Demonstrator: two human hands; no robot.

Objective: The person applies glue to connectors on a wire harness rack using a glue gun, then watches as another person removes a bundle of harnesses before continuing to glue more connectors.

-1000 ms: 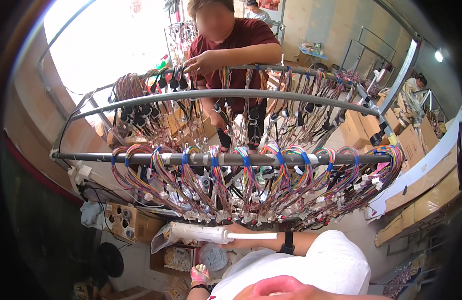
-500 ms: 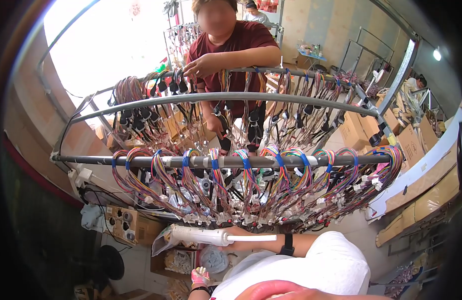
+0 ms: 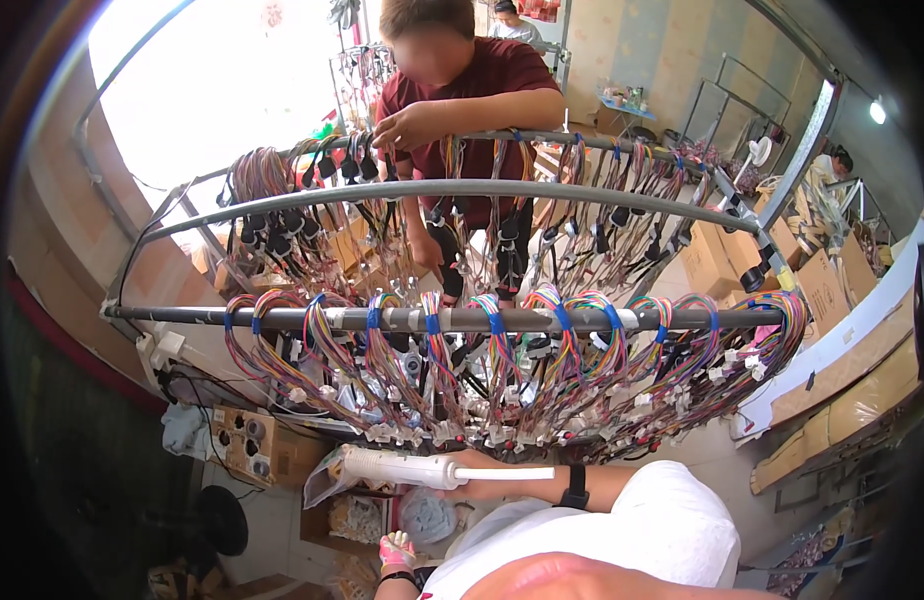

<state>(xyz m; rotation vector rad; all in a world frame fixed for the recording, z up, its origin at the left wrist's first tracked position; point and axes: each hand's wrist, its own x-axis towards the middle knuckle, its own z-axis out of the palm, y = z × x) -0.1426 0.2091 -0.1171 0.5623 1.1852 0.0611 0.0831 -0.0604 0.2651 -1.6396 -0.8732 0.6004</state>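
My right hand [image 3: 472, 461] is closed round a white hot glue gun [image 3: 397, 468], which lies level with its nozzle end to the left. A white glue stick [image 3: 507, 474] juts from its back end across my forearm; the gun hides most of my fingers. Low in the view, my left hand [image 3: 397, 548] wears a pink and white glove and has its fingers curled; what they hold, if anything, cannot be made out. Ahead of both hands, wire harnesses [image 3: 497, 350] hang in bundles tied with blue tape from a grey rail [image 3: 342, 319], their white connectors dangling.
Behind the rail stand a curved bar [image 3: 582, 197] and another harness row. A person in a dark red shirt [image 3: 482, 85] leans there, one hand on the far rail. Boxes with parts [image 3: 312, 525] lie below left, a black fan [image 3: 222, 520] beyond them. Cartons [image 3: 717, 265] stand right.
The person across the rack has bent the head downward. My glue gun and both my hands stay almost where they were; the view has shifted slightly.
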